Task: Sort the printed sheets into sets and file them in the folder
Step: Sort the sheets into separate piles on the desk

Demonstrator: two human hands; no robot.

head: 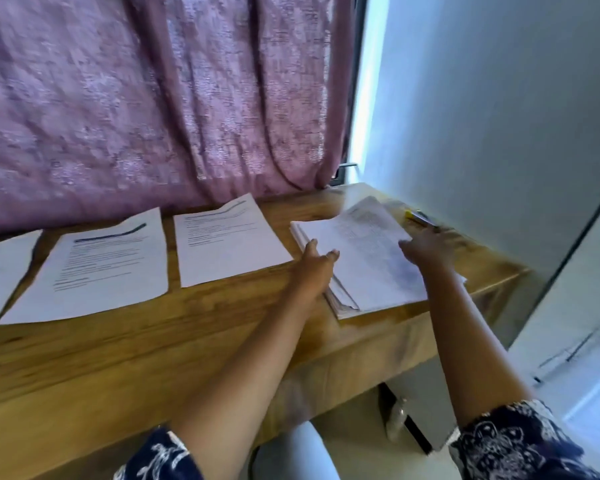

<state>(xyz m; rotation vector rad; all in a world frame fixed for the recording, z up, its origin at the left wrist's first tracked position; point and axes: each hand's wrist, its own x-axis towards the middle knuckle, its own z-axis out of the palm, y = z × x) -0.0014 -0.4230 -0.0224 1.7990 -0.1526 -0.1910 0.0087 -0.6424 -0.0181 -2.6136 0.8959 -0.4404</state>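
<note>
Soft daylight, blurred frame.
Light enters by the window strip (365, 98) beside the curtain (153, 98), glaring on the counter (347, 196) corner; print on the sheets (108, 265) smears.

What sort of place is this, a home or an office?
Most likely a room at home, used as a work corner: a wooden table stands against a pink curtain, with printed sheets laid out in a row, a paper stack and a pen near it.
</note>
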